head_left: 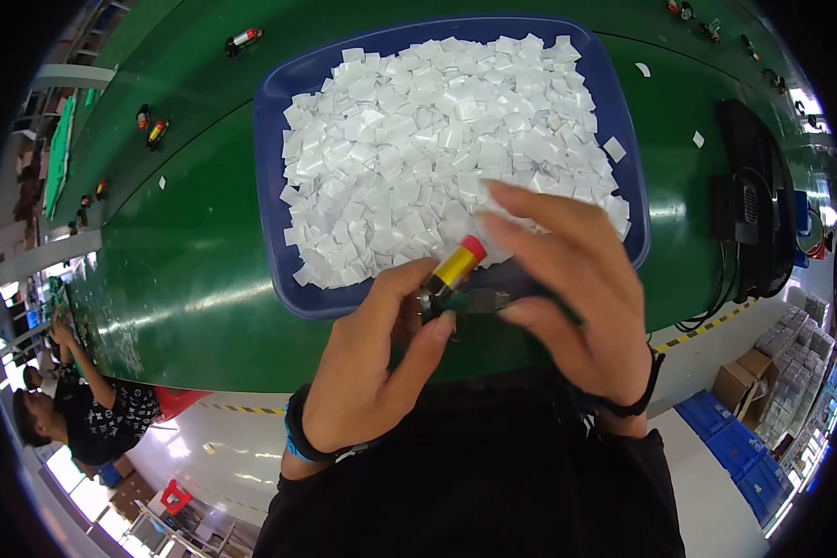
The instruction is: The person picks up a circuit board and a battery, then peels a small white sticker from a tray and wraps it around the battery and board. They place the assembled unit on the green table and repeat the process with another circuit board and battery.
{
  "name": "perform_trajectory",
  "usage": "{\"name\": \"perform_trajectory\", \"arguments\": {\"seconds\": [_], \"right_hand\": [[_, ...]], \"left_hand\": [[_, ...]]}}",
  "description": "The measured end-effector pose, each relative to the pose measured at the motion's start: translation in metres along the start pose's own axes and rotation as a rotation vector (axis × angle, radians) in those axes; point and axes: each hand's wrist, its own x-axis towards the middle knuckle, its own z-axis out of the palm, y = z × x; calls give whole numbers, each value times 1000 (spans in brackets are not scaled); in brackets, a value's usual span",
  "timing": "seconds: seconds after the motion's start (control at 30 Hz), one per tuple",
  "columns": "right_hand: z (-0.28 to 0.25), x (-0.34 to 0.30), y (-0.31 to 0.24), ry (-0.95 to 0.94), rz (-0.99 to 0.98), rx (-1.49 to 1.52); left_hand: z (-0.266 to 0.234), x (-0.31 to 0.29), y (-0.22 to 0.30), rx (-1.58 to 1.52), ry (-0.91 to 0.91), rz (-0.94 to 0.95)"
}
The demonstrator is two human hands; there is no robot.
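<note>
My left hand (pixel 372 353) pinches a small electronic assembly between thumb and forefinger, just over the near rim of a blue tray (pixel 266 186). A cylinder (pixel 456 265) with a red end, a yellow band and a black base sticks up from it. A green and grey flat part (pixel 482 300) reaches out toward my right thumb. My right hand (pixel 586 288) hovers to the right with fingers spread and somewhat blurred; its thumb tip is close to the flat part, and I cannot tell whether they touch. Small white square pieces (pixel 437 130) are heaped in the tray.
Similar assemblies (pixel 244 41) lie along the far and left parts of the green table (pixel 186 270). A black device with cables (pixel 753 205) stands on the right. Blue crates (pixel 735 456) sit on the floor at the lower right. Another person (pixel 88 409) works at the left.
</note>
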Motion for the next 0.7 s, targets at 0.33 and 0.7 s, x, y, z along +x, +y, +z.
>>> {"name": "perform_trajectory", "arguments": {"seconds": [0.33, 0.7], "right_hand": [[3, -18, 3, -102, -133, -182], [8, -25, -7, -91, 26, -53]], "left_hand": [[10, 2, 3, 430, 45, 269], [11, 5, -3, 816, 84, 490]]}}
